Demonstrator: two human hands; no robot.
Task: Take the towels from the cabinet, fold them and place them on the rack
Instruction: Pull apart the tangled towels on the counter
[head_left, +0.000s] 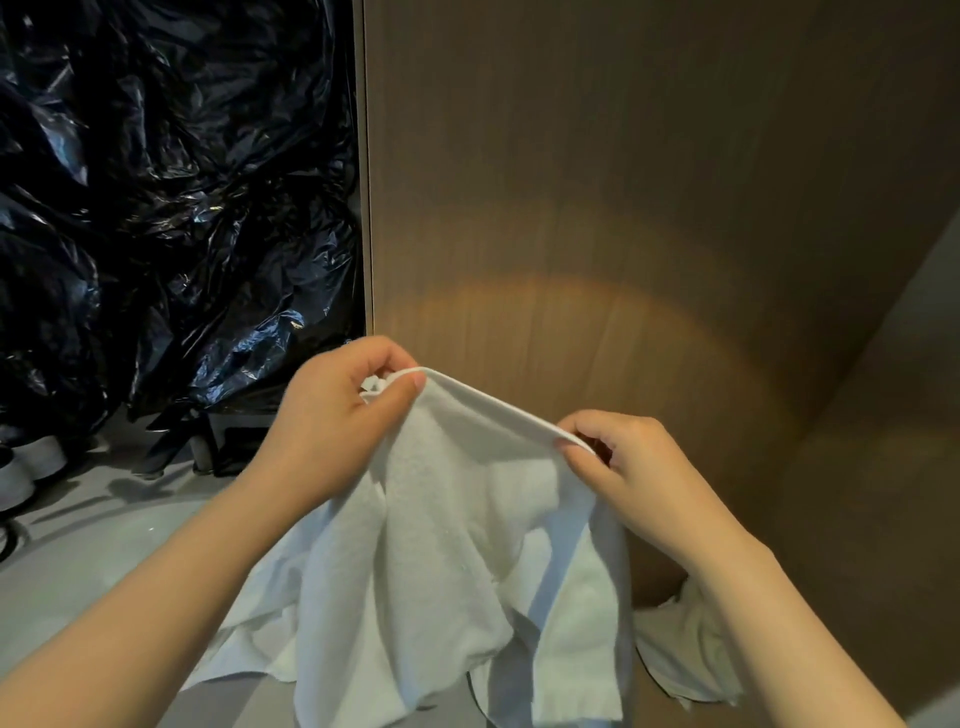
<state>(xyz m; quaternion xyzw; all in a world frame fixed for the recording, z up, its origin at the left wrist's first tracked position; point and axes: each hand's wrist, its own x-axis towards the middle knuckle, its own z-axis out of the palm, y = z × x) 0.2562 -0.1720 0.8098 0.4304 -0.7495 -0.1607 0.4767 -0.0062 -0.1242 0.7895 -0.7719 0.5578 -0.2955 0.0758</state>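
Crumpled black plastic sheeting (156, 208) fills the left, beside a tall brown wood-grain panel (623, 182) that blocks everything behind it. Pale shapes low on the left may be shoes. Before the panel, the left hand (332, 415) and right hand (634, 473) each pinch the top edge of a white towel (457, 545), which hangs in loose folds above the grey floor (104, 545). More white cloth (685, 649) shows under the right forearm.

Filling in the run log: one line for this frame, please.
phase: pre-fold | left hand: pinches towel top edge | right hand: pinches same edge | towel: hanging, not yet folded | behind: wooden panel, black plastic sheet
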